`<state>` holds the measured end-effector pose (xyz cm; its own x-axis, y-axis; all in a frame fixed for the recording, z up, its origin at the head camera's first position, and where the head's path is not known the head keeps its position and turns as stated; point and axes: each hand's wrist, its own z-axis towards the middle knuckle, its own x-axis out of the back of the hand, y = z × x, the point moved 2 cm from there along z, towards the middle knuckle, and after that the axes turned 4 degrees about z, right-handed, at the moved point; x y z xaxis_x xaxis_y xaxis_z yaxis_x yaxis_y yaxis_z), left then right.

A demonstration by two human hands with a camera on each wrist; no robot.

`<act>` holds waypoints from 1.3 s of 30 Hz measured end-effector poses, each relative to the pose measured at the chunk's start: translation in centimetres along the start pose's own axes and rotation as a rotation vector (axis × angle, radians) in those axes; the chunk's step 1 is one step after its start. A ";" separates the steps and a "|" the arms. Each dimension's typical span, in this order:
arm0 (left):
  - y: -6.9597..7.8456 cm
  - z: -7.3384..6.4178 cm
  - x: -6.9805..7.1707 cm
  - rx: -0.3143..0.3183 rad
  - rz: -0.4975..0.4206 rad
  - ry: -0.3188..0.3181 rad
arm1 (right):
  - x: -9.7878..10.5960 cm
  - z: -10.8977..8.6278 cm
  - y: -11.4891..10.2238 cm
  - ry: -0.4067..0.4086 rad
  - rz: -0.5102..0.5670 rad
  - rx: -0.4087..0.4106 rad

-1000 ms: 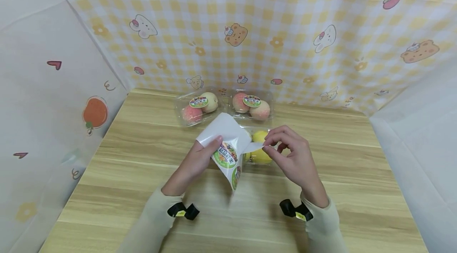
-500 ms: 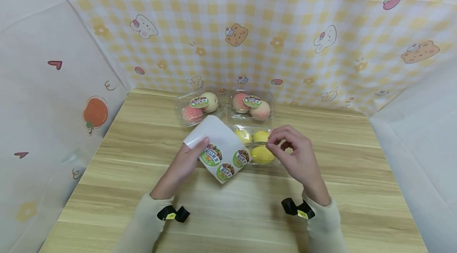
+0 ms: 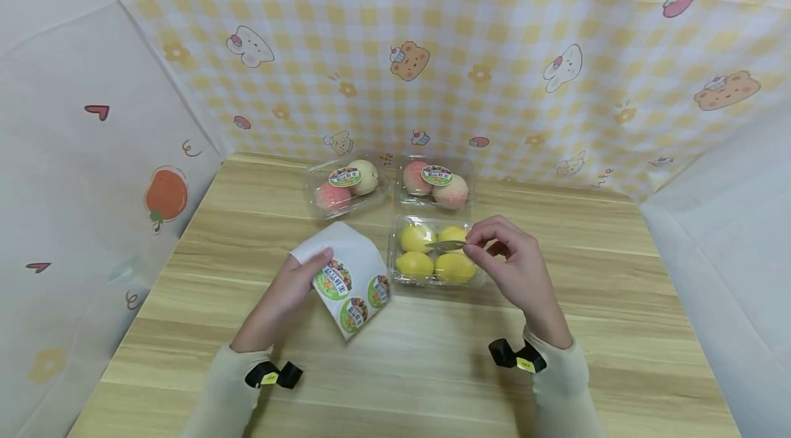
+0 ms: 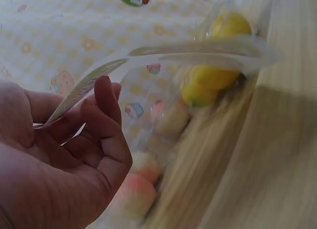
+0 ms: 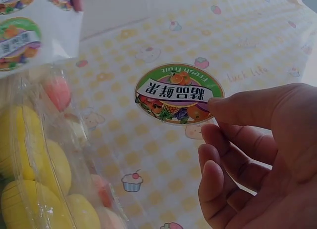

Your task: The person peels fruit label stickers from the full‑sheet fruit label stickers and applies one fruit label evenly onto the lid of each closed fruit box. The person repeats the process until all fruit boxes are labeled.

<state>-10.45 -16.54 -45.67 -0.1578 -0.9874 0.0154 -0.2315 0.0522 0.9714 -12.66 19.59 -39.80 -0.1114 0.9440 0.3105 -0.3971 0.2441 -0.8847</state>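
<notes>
My left hand (image 3: 287, 297) grips a white sheet of stickers (image 3: 355, 252), thumb on top, several oval fruit labels showing on its lower part. Between thumb and fingertips my right hand (image 3: 509, 263) pinches one loose oval sticker (image 5: 178, 93), printed "Fresh fruit" with a green and purple design. In the head view that sticker is seen nearly edge-on, above a clear plastic box of lemons (image 3: 415, 265). The box's lid is down and no label shows on it. The left wrist view shows the sheet from its edge, bent over the fingers.
Behind the lemons stand two clear boxes of peaches, a left box (image 3: 334, 198) and a right box (image 3: 450, 192), each with an oval label on top. A checked cloth (image 3: 395, 26) hangs behind the wooden table (image 3: 593, 301).
The sticker has come off the sheet into my right hand. My left hand has moved left and toward me with the sheet, uncovering the lemon box. My right hand has barely shifted.
</notes>
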 end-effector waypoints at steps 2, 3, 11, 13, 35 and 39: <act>-0.5 0.1 0.6 0.007 0.008 -0.010 | 0.0 0.0 0.0 -0.002 0.000 -0.003; -0.7 0.2 0.9 0.014 0.012 -0.014 | 0.0 0.0 0.1 -0.003 -0.002 -0.003; -2.6 0.9 2.9 0.090 0.055 -0.025 | 0.1 0.1 0.2 -0.011 -0.015 -0.006; -3.0 1.1 3.2 0.080 0.052 -0.035 | 0.1 0.1 0.2 -0.012 -0.013 -0.009; -3.1 -0.1 6.7 0.194 0.471 0.041 | 0.4 0.1 0.4 -0.008 0.009 -0.034; -2.4 -0.2 7.4 0.135 0.697 0.055 | 0.5 0.1 0.3 -0.007 0.009 -0.038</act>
<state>-10.91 -23.97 -47.88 -0.2645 -0.7233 0.6379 -0.2123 0.6888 0.6931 -12.93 20.11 -39.89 -0.1209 0.9447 0.3049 -0.3614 0.2442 -0.8999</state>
